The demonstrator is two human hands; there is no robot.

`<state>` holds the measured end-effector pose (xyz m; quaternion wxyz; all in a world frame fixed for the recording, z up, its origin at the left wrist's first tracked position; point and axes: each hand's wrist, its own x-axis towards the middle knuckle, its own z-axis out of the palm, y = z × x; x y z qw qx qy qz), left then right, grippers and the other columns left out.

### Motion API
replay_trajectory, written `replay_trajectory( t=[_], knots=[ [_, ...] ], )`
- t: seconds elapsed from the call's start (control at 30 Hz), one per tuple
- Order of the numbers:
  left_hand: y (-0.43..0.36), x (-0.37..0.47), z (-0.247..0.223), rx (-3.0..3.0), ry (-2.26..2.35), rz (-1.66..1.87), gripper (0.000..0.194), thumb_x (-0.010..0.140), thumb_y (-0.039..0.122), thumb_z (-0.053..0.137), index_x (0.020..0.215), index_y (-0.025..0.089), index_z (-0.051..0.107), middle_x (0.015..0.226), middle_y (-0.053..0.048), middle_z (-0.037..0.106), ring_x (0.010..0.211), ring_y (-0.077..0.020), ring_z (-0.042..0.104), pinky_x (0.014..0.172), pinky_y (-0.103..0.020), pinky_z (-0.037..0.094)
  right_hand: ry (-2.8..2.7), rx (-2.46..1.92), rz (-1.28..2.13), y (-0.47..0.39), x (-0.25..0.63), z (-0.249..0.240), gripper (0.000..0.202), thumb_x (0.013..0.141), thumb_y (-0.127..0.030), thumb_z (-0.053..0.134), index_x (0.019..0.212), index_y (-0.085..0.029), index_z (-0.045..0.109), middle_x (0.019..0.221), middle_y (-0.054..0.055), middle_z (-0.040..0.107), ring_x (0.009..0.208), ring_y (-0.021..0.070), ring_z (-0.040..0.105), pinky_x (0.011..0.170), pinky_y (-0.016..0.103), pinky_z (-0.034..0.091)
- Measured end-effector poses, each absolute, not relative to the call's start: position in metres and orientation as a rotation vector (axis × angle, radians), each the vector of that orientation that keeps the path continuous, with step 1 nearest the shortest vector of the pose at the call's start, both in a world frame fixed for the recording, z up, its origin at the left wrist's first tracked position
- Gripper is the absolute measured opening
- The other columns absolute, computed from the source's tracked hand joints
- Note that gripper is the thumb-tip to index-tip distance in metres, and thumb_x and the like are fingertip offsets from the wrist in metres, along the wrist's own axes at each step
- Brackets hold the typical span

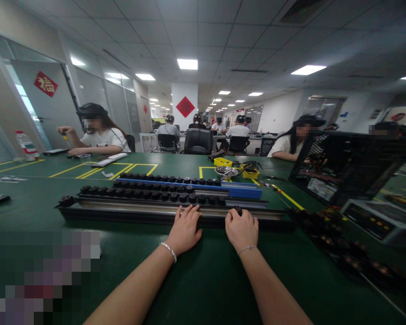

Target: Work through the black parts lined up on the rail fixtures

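Note:
A long black channel rail [135, 212] with a pale metallic inside lies across the table in front of me. My left hand [185, 229] rests on its near edge, fingers stretched out and holding nothing. Farther right, my right hand [242, 228] is closed around a small black part [238, 210] at the rail. Most of that part is hidden by the fingers. Behind are more rails carrying rows of small black round parts [149, 194], one of them a blue rail [245, 192]. A lone black part [66, 201] sits at the rail's left end.
The green table [128, 271] has yellow tape lines. To the right are a dark heap of black parts [355, 253], a grey box-shaped unit [372, 221] and an open computer case [348, 167]. A metal bowl [226, 171] and yellow trays [222, 162] stand behind the rails. People sit beyond.

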<state>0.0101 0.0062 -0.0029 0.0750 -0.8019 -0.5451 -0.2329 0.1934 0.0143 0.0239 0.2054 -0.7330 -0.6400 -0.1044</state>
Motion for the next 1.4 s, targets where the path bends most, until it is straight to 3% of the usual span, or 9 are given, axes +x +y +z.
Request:
replay_trajectory(
  t=[0.4, 0.53, 0.63, 0.73, 0.83, 0.97, 1.17, 1.4],
  knots=[
    [0.007, 0.009, -0.004, -2.416, -1.629, -0.700, 0.042, 0.076, 0.029, 0.054, 0.117, 0.022, 0.048, 0.139, -0.006, 0.043, 0.132, -0.0253, 0.030, 0.111, -0.052, 0.010, -1.742, -2.055, -0.305, 0.017, 0.200, 0.021, 0.034, 0.089, -0.039, 0.035, 0.095, -0.025, 0.065, 0.100, 0.010, 0.055, 0.101, 0.0237, 0.049, 0.093, 0.045, 0.027],
    [0.007, 0.009, -0.003, -2.422, -1.634, -0.702, 0.042, 0.076, 0.030, 0.053, 0.117, 0.022, 0.047, 0.139, -0.006, 0.043, 0.132, -0.0252, 0.029, 0.111, -0.053, 0.010, -1.734, -2.057, -0.271, 0.020, 0.203, 0.018, 0.034, 0.090, -0.037, 0.034, 0.110, -0.031, 0.061, 0.106, 0.009, 0.055, 0.105, 0.0241, 0.048, 0.094, 0.047, 0.025],
    [0.007, 0.009, -0.003, -2.427, -1.641, -0.700, 0.042, 0.076, 0.030, 0.054, 0.117, 0.023, 0.047, 0.139, -0.006, 0.043, 0.132, -0.0251, 0.029, 0.111, -0.052, 0.009, -1.719, -2.066, -0.238, 0.024, 0.207, 0.016, 0.039, 0.090, -0.036, 0.034, 0.126, -0.034, 0.048, 0.108, 0.009, 0.055, 0.107, 0.0237, 0.048, 0.096, 0.049, 0.024],
    [0.007, 0.009, -0.003, -2.429, -1.639, -0.697, 0.041, 0.077, 0.030, 0.054, 0.117, 0.023, 0.047, 0.140, -0.006, 0.042, 0.133, -0.0248, 0.028, 0.111, -0.052, 0.009, -1.683, -2.043, -0.188, 0.029, 0.213, 0.014, 0.045, 0.090, -0.037, 0.033, 0.135, -0.029, 0.038, 0.108, 0.009, 0.057, 0.105, 0.0229, 0.050, 0.098, 0.048, 0.023],
    [0.007, 0.009, -0.003, -2.424, -1.645, -0.688, 0.041, 0.077, 0.030, 0.054, 0.117, 0.022, 0.048, 0.139, -0.006, 0.043, 0.132, -0.0248, 0.029, 0.111, -0.052, 0.009, -1.602, -2.027, -0.157, 0.034, 0.218, 0.012, 0.045, 0.087, -0.038, 0.038, 0.127, -0.020, 0.046, 0.108, 0.010, 0.059, 0.105, 0.0230, 0.051, 0.100, 0.046, 0.022],
    [0.008, 0.009, -0.004, -2.415, -1.636, -0.699, 0.041, 0.076, 0.030, 0.055, 0.116, 0.022, 0.048, 0.139, -0.006, 0.043, 0.132, -0.0246, 0.030, 0.111, -0.051, 0.010, -1.552, -1.972, -0.150, 0.040, 0.222, 0.006, 0.035, 0.083, -0.038, 0.044, 0.109, -0.019, 0.058, 0.107, 0.009, 0.062, 0.104, 0.0233, 0.051, 0.101, 0.045, 0.022],
    [0.007, 0.009, -0.003, -2.422, -1.632, -0.698, 0.041, 0.077, 0.031, 0.054, 0.116, 0.022, 0.047, 0.139, -0.005, 0.043, 0.132, -0.0247, 0.030, 0.111, -0.052, 0.011, -1.554, -1.883, -0.145, 0.042, 0.224, 0.000, 0.034, 0.083, -0.035, 0.043, 0.108, -0.018, 0.057, 0.117, 0.010, 0.059, 0.118, 0.0254, 0.042, 0.103, 0.050, 0.018],
    [0.006, 0.009, -0.002, -2.434, -1.634, -0.700, 0.041, 0.077, 0.031, 0.054, 0.116, 0.022, 0.047, 0.139, -0.006, 0.043, 0.132, -0.0246, 0.030, 0.111, -0.052, 0.010, -1.560, -1.902, -0.107, 0.043, 0.226, 0.001, 0.035, 0.082, -0.037, 0.042, 0.107, -0.018, 0.057, 0.115, 0.009, 0.060, 0.118, 0.0251, 0.042, 0.104, 0.049, 0.017]
  ],
)
